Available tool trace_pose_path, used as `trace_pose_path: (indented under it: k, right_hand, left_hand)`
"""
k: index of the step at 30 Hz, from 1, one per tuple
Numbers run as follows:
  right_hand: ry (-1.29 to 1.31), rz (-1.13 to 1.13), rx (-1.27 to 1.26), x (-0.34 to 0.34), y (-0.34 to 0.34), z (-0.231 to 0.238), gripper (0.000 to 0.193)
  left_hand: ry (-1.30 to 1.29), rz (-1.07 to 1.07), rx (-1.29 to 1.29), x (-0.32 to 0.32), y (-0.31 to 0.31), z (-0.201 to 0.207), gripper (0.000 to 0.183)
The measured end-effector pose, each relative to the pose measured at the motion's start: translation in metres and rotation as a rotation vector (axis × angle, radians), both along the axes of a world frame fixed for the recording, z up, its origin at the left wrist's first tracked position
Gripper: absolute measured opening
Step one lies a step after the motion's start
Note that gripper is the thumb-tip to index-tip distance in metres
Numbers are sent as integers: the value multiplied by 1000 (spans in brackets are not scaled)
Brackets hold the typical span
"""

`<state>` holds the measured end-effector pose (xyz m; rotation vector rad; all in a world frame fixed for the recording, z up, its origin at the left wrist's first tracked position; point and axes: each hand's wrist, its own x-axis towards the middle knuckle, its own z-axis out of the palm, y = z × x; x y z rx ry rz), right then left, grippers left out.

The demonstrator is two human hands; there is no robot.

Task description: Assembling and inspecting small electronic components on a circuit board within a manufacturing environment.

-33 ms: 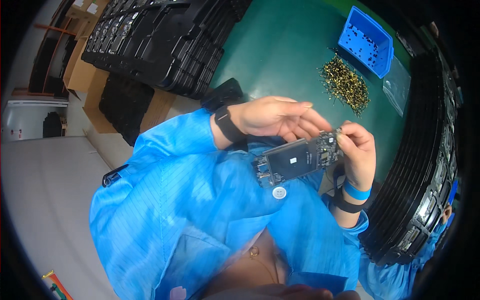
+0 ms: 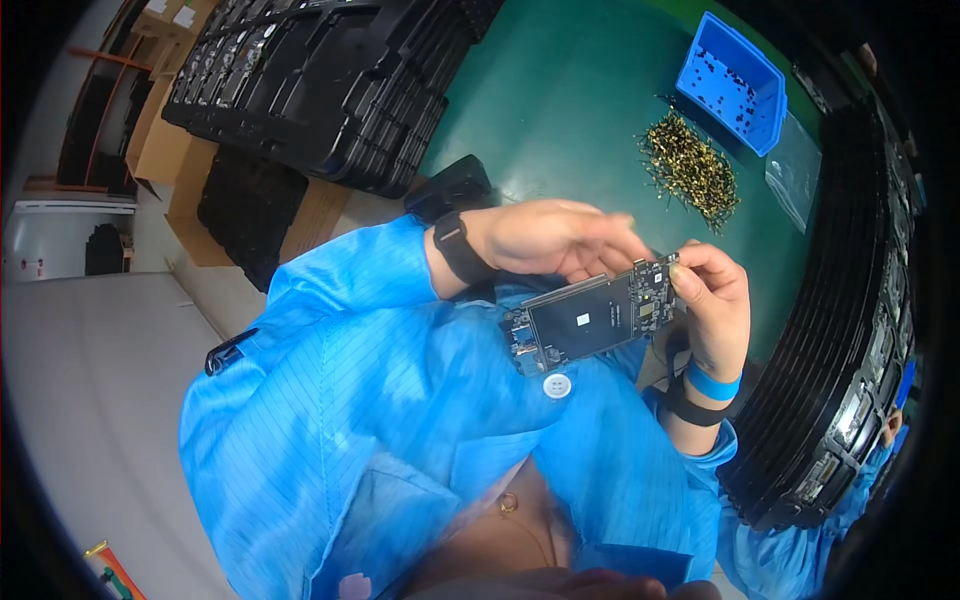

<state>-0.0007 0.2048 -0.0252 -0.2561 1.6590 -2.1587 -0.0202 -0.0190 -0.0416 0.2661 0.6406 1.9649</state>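
A thin black circuit board (image 2: 585, 325) with a white square label and dense parts at both ends is held tilted in front of my chest. My right hand (image 2: 712, 290) pinches its right end between thumb and fingers. Just beyond the board's far edge is my left hand (image 2: 560, 240), fingers stretched toward the right end, thumb apart from them. Its fingertips are slightly blurred, and I cannot tell whether they touch the board. Nothing shows in its palm.
On the green table (image 2: 560, 100) lies a pile of small black-and-gold parts (image 2: 690, 170). Beside it are a blue bin (image 2: 735, 85) with small black pieces and a clear plastic bag (image 2: 795, 170). Black trays are stacked at left (image 2: 330, 90) and right (image 2: 820, 370). A co-worker's blue sleeve (image 2: 780, 550) shows lower right.
My left thumb has moved slightly right and down, nearer its fingers. The board has shifted a little to the left, still in my right hand.
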Motion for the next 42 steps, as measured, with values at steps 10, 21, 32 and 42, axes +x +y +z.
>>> trace_pose_path:
  k: [10, 21, 32, 42]
  right_hand:
    - [149, -233, 398, -3, 0, 27, 12]
    - [486, -325, 1362, -47, -9, -18, 18]
    - [565, -350, 1374, -58, -6, -30, 15]
    - [674, -383, 1422, -67, -5, -36, 13]
  left_hand:
    - [280, -84, -271, -16, 28, 12, 30]
    - [393, 523, -494, -11, 12, 0, 30]
    - [602, 562, -654, -13, 6, -12, 35]
    - [678, 574, -634, -12, 10, -13, 31]
